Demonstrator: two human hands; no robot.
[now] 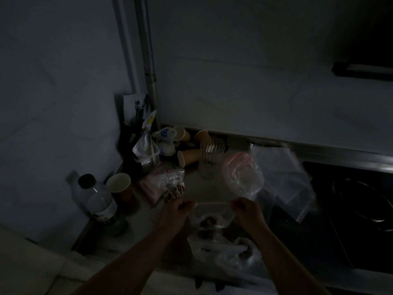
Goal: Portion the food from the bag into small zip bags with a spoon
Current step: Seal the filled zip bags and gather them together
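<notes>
Dim kitchen corner, cluttered counter (204, 192) against a pale wall. Left hand (180, 206) and right hand (246, 208) level with each other, each pinching one end of the top edge of a small zip bag (210, 218), stretched between them; dark food pieces inside, hanging below the hands. Just beyond the left hand, a crinkled food bag (172, 184). Beyond the right hand, a clear plastic bag (242, 175) and loose empty zip bags (282, 177). Farther back, paper cups (189, 156); far left, a bottle (95, 199). Spoon not made out in the gloom.
</notes>
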